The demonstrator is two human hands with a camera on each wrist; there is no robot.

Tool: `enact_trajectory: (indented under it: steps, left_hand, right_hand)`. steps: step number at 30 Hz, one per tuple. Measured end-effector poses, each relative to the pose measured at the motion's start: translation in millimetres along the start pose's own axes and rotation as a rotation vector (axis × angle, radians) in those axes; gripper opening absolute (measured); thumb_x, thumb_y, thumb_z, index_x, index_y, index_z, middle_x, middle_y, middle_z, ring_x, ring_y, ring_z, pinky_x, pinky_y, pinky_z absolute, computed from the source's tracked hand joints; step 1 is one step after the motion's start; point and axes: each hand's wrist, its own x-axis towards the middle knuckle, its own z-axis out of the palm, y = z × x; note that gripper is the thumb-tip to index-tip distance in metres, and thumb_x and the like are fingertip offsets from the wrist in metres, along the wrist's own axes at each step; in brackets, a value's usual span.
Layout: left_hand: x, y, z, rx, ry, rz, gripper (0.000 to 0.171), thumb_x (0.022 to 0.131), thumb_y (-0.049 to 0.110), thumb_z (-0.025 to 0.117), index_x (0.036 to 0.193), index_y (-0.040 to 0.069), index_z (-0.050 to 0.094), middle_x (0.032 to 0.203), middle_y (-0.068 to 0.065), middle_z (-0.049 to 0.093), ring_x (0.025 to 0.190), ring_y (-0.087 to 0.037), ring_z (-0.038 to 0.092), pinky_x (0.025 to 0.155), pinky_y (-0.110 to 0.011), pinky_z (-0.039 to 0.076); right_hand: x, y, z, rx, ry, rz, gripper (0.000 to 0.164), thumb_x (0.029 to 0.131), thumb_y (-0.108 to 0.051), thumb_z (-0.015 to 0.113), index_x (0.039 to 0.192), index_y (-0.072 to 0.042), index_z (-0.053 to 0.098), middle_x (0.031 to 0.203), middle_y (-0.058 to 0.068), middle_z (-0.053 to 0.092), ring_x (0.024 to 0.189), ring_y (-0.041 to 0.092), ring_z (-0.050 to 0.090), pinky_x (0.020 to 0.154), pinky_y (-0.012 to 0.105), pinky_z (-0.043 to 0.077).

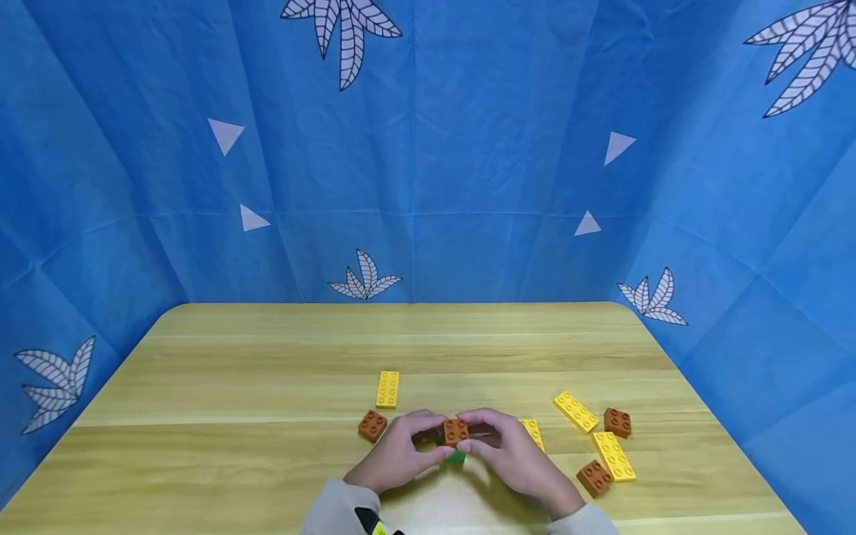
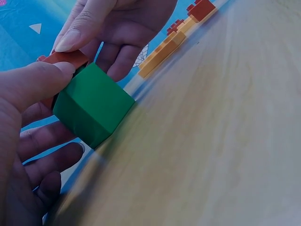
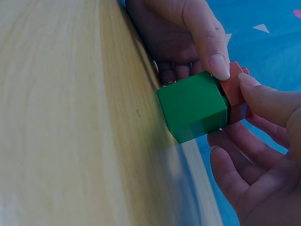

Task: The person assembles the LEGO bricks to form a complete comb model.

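Both hands meet over the near middle of the table. A small reddish-brown toy brick with studs on top is pinched between the left hand and the right hand, thumbs on its near side. Under it is a taller, smooth-sided green block, its lower edge at the table top in both wrist views. A thin dark gap shows between the brick and the green block in the right wrist view. The other fingers of each hand curve loosely beside and behind the pair.
Left of the hands lie a yellow brick and a brown brick. A yellow brick is partly hidden behind the right hand. Farther right are yellow bricks and brown bricks. Blue cloth hangs around the wooden table.
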Motion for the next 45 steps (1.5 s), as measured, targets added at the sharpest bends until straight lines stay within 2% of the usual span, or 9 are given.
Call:
enact_trajectory:
  steps: [5,13,26,35,41,45]
  left_hand:
    - [-0.2,-0.6,0.4,0.006,-0.001,0.013,0.052,0.084,0.042,0.068,0.124,0.009,0.062,0.111,0.004,0.065,0.103,-0.01,0.059,0.095,-0.031,0.049]
    - [-0.4,-5.0,0.2,0.009,0.002,0.033,0.053,0.085,0.041,0.068,0.123,0.005,0.062,0.111,0.004,0.065,0.103,-0.009,0.06,0.093,-0.029,0.049]
    - [-0.4,-3.1,1.2,0.006,-0.015,0.012,0.05,0.083,0.04,0.07,0.121,0.009,0.064,0.109,0.009,0.065,0.102,-0.007,0.059,0.095,-0.029,0.048]
    - [1.1,-4.1,3.1,0.012,-0.03,0.006,0.051,0.083,0.04,0.069,0.122,0.007,0.063,0.109,0.008,0.065,0.102,-0.007,0.059,0.094,-0.027,0.049]
    - [1.7,-5.5,2.6,0.019,-0.007,0.027,0.049,0.082,0.039,0.071,0.12,0.008,0.065,0.109,0.009,0.066,0.102,-0.007,0.06,0.094,-0.028,0.049]
    - [2.1,-7.2,2.1,0.027,0.007,0.029,0.047,0.082,0.04,0.071,0.118,0.011,0.066,0.107,0.009,0.066,0.1,-0.006,0.06,0.092,-0.028,0.049]
  right_hand:
    - [-1.7,0.3,-0.4,0.007,-0.003,-0.023,0.037,0.088,-0.022,0.065,0.119,-0.001,0.058,0.113,0.016,0.062,0.104,0.031,0.062,0.09,0.027,0.052]
    - [-0.3,0.2,-0.1,0.025,-0.006,0.008,0.036,0.088,-0.022,0.065,0.119,-0.004,0.059,0.115,0.013,0.062,0.106,0.03,0.062,0.091,0.026,0.05]
    - [-2.3,1.2,1.1,0.027,0.0,0.034,0.038,0.086,-0.023,0.068,0.118,-0.004,0.06,0.115,0.012,0.062,0.104,0.023,0.063,0.091,0.023,0.05]
    - [-3.1,3.3,-1.6,-0.002,-0.009,0.033,0.039,0.086,-0.024,0.067,0.118,-0.003,0.059,0.115,0.012,0.062,0.103,0.025,0.063,0.092,0.027,0.05]
    - [-0.8,2.5,-2.1,-0.013,-0.021,0.027,0.038,0.087,-0.023,0.067,0.119,-0.003,0.059,0.115,0.012,0.062,0.104,0.025,0.062,0.092,0.026,0.05]
    - [-0.1,2.0,-1.1,-0.052,-0.006,0.018,0.039,0.087,-0.025,0.067,0.119,-0.004,0.059,0.115,0.01,0.062,0.104,0.025,0.062,0.092,0.03,0.05]
